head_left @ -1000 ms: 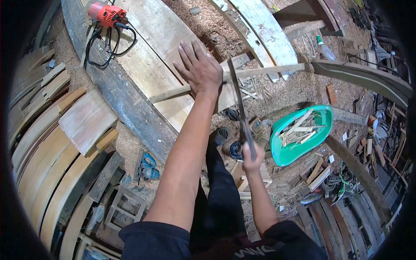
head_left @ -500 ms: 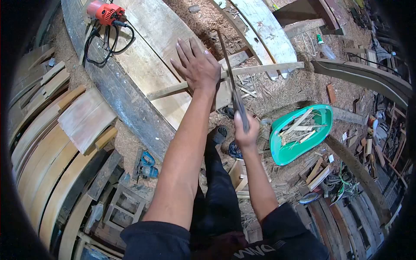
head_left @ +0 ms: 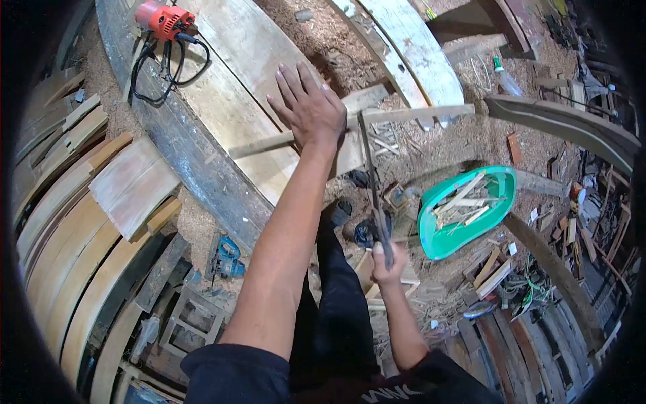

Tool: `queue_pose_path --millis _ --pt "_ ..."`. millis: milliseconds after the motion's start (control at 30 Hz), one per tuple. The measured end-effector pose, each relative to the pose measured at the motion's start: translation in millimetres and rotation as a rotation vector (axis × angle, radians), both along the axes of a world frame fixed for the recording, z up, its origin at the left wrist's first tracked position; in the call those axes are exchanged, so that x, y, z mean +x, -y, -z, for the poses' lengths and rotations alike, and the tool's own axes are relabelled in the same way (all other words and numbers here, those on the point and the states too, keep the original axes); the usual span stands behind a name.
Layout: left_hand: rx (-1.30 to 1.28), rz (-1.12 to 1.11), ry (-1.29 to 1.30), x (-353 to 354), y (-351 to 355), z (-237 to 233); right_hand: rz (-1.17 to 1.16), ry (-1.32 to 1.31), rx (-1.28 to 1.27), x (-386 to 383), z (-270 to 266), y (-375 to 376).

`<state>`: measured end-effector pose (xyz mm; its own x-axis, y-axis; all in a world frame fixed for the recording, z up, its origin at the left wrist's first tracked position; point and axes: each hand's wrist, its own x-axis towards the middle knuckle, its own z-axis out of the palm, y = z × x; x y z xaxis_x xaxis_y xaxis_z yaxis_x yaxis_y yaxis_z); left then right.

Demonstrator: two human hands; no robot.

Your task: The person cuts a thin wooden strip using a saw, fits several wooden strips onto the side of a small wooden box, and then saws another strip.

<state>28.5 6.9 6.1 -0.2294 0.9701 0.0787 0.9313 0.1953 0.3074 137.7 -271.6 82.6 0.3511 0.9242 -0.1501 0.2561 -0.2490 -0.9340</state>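
My left hand [head_left: 308,108] lies flat, fingers spread, pressing a long thin wooden strip [head_left: 410,114] onto a broad pale plank [head_left: 232,101]. My right hand [head_left: 389,261] grips the handle of a narrow hand saw [head_left: 371,178]. Its blade runs up to the strip and crosses it just right of my left hand. The strip's free end sticks out to the right, past the plank's edge, over sawdust.
A red power tool [head_left: 165,20] with a black cord sits at the plank's far end. A green tub [head_left: 468,209] of wood offcuts lies right of the saw. Curved planks [head_left: 74,249] are stacked at left, a blue power tool [head_left: 227,259] on the floor, scrap timber at right.
My right hand has pulled the saw back toward me after a forward push half a second ago. My left hand stays pressed on the strip.
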Motion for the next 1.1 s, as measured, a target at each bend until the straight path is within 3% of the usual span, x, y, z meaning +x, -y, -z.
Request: queue_pose_path --millis 67,133,233,367,433,567,833,933,1100 --pt "-0.023 0.011 -0.007 -2 10 5 -0.044 -0.036 -0.127 11 8 -7" --pt "0.0 0.0 -0.045 -1 4 2 -0.062 -0.12 -0.235 12 17 -63" --pt "0.008 0.006 -0.005 -1 3 -1 -0.075 -0.027 -0.105 6 30 -71" --pt "0.018 0.004 0.0 -1 3 4 -0.003 -0.054 -0.041 1 6 -28" --pt "0.025 0.01 -0.005 -3 2 1 0.067 -0.11 -0.056 -5 0 -42" --pt "0.039 0.0 -0.015 0 2 1 -0.024 -0.057 -0.131 -5 20 -97" --pt "0.011 0.029 -0.041 0 4 0 -0.038 -0.144 -0.19 7 31 -92" --pt "0.027 -0.156 0.165 10 7 -9 -0.046 -0.192 -0.197 8 29 -93" --pt "0.109 -0.233 0.069 17 2 5 -0.06 -0.039 -0.097 2 22 -95"
